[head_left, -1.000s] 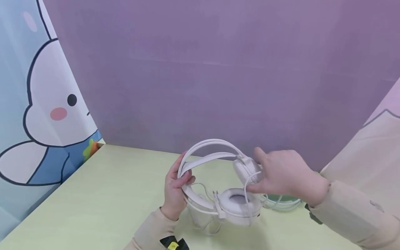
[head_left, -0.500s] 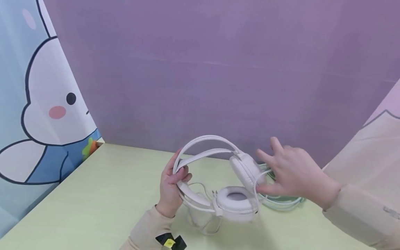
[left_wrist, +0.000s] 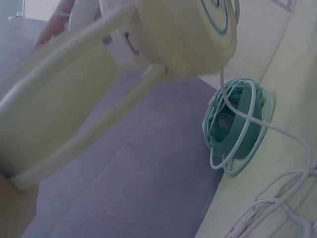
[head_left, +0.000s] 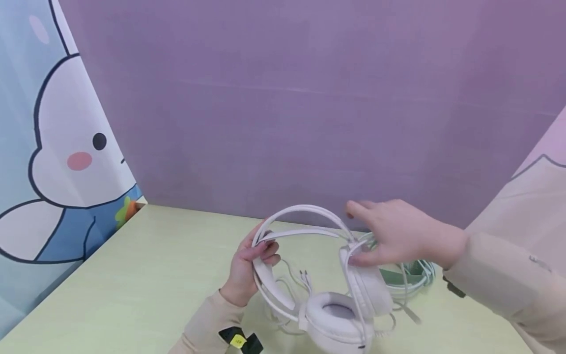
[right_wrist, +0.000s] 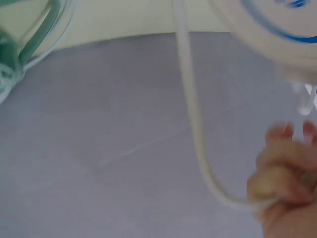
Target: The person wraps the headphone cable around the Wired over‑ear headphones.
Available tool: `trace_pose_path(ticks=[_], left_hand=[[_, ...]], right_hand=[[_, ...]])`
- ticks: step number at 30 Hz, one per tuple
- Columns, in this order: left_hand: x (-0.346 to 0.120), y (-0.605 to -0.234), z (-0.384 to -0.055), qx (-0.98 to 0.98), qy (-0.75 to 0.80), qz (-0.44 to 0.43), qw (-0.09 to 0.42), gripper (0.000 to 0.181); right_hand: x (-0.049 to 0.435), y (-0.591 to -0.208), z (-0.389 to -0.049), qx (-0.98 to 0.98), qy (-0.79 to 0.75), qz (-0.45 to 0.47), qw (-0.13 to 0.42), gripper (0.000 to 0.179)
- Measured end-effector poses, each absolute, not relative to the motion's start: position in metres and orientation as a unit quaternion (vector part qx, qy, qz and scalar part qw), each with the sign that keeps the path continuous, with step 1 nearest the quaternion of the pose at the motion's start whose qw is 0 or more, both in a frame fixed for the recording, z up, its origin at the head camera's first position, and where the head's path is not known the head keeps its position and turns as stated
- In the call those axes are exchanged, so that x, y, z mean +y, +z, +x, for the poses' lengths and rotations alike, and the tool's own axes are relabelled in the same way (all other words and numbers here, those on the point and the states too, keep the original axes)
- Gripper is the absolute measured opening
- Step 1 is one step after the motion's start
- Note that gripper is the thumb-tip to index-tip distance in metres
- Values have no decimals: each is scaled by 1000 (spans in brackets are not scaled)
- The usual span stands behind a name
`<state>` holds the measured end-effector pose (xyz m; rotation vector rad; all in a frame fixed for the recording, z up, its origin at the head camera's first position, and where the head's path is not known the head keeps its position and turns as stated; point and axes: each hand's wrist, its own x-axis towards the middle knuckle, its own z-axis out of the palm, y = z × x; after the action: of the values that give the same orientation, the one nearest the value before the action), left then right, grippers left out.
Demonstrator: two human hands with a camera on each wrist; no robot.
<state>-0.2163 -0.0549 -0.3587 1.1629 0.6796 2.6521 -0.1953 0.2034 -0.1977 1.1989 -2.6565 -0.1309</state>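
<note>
My left hand (head_left: 245, 268) grips the headband of a pair of white headphones (head_left: 333, 317), held above the table with the ear cups to the right and low. My right hand (head_left: 404, 236) is at the upper ear cup, with the white headphone cable (right_wrist: 190, 94) running into its curled fingers in the right wrist view. From there the cable passes down in front of the ear cups. Close up in the left wrist view are the headband and an ear cup (left_wrist: 183, 34) with a blue ring. Part of the upper cup is hidden behind my right hand.
On the pale green table (head_left: 177, 275), a green holder (left_wrist: 252, 126) wound with pale cable lies behind the headphones on the right. Loose white cable with plugs (head_left: 305, 280) lies beneath them. A purple panel (head_left: 283, 123) rises at the table's back.
The right hand spread its fingers and drew right, then came back left to the upper ear cup and curled on the cable. The headphones tipped lower, with more loose cable and a plug showing at right.
</note>
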Motion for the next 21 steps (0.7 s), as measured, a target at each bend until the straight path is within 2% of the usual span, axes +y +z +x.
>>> trace_pose_path(ticks=[5,8,11,17,21], left_hand=[[-58,-361,-219,172,890,384,173,28],[-59,-362,-219,165,889,379,196,26],[-60,-361,-219,158,888,381,203,28],[-61,-358,-215,102,897,369,222,31],[-62,-357,-214,49,905,344,244,37]], right_hand=[[203,-192,-200,-897,110,424,-65,32],[203,-192,-201,-879,171,427,-125,24],[205,-192,-204,-872,207,417,-152,21],[220,-203,-214,-821,319,445,-163,6],[229,-224,-220,-758,443,449,-166,14]])
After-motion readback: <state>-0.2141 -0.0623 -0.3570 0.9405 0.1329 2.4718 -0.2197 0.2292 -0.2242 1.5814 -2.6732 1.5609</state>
